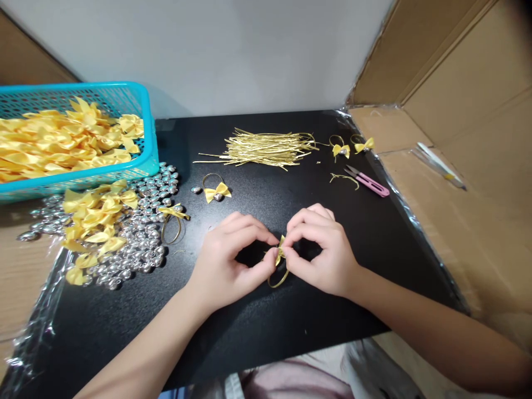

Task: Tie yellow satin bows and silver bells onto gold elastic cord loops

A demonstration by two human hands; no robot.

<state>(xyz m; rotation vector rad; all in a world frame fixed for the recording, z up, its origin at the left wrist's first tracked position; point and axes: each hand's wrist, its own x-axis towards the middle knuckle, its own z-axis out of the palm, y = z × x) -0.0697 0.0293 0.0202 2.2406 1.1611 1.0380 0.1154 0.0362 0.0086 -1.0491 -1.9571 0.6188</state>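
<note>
Between my two hands is a yellow ribbon bow [281,256] with a gold cord loop [277,281] hanging below it. My left hand [236,257] pinches the bow's left side between thumb and index finger. From the other side, my right hand [320,249] pinches it in the same way. The fingertips cover most of the bow's middle, so any bell there is hidden. Left of my left hand lies a finished-looking bow with a silver bell and gold loop [171,223]. Another such bow [217,192] rests farther back, beside a loose silver bell [196,190].
A turquoise basket [150,133] of yellow bows stands at the back left. Silver bells [141,244] and loose bows [102,213] are heaped before it. Gold cords [270,148] lie at the back. Pink thread snips [369,182] and two looped bows [341,149] sit to the right.
</note>
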